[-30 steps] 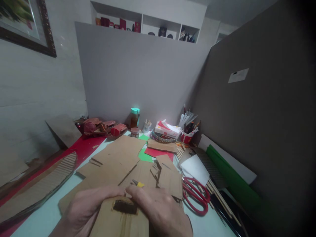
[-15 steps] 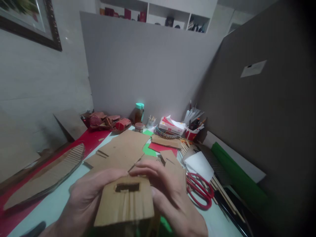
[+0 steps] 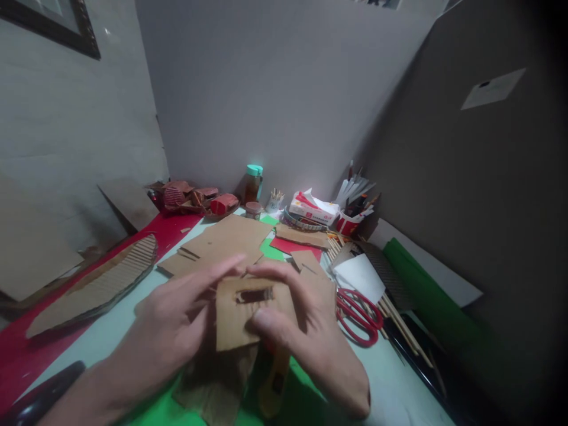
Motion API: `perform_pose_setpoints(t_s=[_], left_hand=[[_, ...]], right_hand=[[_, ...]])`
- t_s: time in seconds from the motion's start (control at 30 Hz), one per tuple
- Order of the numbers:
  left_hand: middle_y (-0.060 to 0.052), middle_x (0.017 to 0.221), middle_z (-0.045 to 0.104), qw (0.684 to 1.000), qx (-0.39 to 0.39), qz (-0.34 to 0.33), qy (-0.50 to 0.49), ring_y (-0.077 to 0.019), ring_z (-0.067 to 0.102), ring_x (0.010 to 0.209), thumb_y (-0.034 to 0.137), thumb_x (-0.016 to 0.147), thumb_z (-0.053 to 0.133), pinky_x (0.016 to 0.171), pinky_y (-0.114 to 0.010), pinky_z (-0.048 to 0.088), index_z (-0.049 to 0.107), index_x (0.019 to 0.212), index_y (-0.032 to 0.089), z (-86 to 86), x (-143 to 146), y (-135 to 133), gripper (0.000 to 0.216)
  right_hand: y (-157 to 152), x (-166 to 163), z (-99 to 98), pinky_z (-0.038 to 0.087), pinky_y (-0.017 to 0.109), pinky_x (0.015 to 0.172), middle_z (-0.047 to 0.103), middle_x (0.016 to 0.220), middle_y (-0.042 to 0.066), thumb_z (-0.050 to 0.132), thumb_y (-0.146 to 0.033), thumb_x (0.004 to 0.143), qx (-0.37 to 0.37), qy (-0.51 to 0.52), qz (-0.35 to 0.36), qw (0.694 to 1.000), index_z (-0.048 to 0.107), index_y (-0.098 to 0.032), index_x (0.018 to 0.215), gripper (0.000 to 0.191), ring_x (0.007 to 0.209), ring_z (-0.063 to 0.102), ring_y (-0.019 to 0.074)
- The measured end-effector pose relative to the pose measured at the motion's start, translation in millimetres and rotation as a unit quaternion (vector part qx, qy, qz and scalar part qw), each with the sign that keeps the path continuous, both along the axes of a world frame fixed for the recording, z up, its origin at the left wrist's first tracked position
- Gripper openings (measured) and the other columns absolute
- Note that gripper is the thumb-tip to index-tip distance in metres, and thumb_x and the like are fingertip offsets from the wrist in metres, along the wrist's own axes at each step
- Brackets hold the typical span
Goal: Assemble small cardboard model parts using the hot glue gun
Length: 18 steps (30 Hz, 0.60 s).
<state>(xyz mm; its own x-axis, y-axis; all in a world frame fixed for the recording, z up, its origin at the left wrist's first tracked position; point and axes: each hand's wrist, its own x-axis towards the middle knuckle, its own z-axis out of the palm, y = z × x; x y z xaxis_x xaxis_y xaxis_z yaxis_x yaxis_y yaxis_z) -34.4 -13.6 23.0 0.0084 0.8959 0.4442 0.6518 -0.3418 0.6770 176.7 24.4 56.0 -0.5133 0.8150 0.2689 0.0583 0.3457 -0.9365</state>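
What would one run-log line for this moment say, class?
left hand: steadies cardboard piece | right hand: thumb pinches it | slot: cut near top | red scissors: lying right, untouched

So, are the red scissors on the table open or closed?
Closed, as far as shown. The red scissors lie flat right of the right hand, both handle loops side by side; the blades are hidden under white paper.
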Motion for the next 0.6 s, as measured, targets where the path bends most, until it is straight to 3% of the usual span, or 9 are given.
perform_pose_setpoints(t_s=[0.07,0.17,0.23,0.3,0.43,0.6], left_hand=[[0.010,0.117,0.072,0.999,-0.012,0.049,0.000,-0.0098,0.071,0.098,0.053,0.090,0.059,0.083,-0.011,0.051,0.052,0.132,0.045,0.1,-11,-2,0.043],[0.002,0.079,0.067,0.982,-0.137,0.090,0.093,-0.0200,0.064,0.071,0.071,0.080,0.056,0.062,-0.027,0.047,0.060,0.092,0.028,-5.1,-24,-17,0.045],[0.000,0.074,0.060,0.945,-0.267,0.084,0.172,-0.0237,0.058,0.070,0.066,0.081,0.054,0.065,-0.033,0.041,0.054,0.081,0.025,-9.7,-23,-31,0.041],[-0.001,0.083,0.061,0.920,-0.333,0.065,0.195,-0.0269,0.057,0.078,0.055,0.079,0.062,0.072,-0.036,0.039,0.055,0.084,0.024,-12.9,-16,-40,0.032],[-0.005,0.097,0.065,0.924,-0.339,0.026,0.173,-0.0315,0.061,0.092,0.037,0.076,0.065,0.081,-0.040,0.042,0.060,0.095,0.024,-14.3,1,-43,0.023],[-0.005,0.091,0.069,0.931,-0.320,0.007,0.176,-0.0314,0.065,0.084,0.031,0.077,0.059,0.075,-0.039,0.046,0.061,0.094,0.026,-21.8,-1,-42,0.017]], right_hand=[[6,7,1.1,0.056,0.033,0.086,0.066,0.122,0.003,0.068,-0.036,0.083,0.044,-0.033,-0.040,0.998,0.063,-0.026,0.118,0.036,0.116,0.062,0.0224],[15,18,0.6,0.053,0.043,0.092,0.065,0.126,0.005,0.069,-0.041,0.083,0.108,-0.045,-0.072,0.991,0.058,-0.026,0.123,0.044,0.120,0.060,0.0265],[18,21,-0.5,0.051,0.048,0.097,0.065,0.127,0.007,0.072,-0.042,0.082,0.148,-0.038,-0.074,0.985,0.055,-0.026,0.128,0.051,0.121,0.059,0.0283],[18,22,-2.1,0.051,0.050,0.098,0.063,0.128,0.009,0.074,-0.042,0.081,0.169,-0.033,-0.063,0.983,0.051,-0.023,0.132,0.059,0.120,0.059,0.0286],[12,18,-6.1,0.055,0.039,0.095,0.061,0.131,0.011,0.077,-0.039,0.082,0.242,-0.051,-0.025,0.969,0.047,-0.017,0.138,0.067,0.118,0.060,0.0236],[7,19,-4.5,0.049,0.028,0.103,0.061,0.132,0.009,0.078,-0.036,0.083,0.359,-0.053,-0.015,0.932,0.043,-0.014,0.142,0.072,0.121,0.057,0.0167]])
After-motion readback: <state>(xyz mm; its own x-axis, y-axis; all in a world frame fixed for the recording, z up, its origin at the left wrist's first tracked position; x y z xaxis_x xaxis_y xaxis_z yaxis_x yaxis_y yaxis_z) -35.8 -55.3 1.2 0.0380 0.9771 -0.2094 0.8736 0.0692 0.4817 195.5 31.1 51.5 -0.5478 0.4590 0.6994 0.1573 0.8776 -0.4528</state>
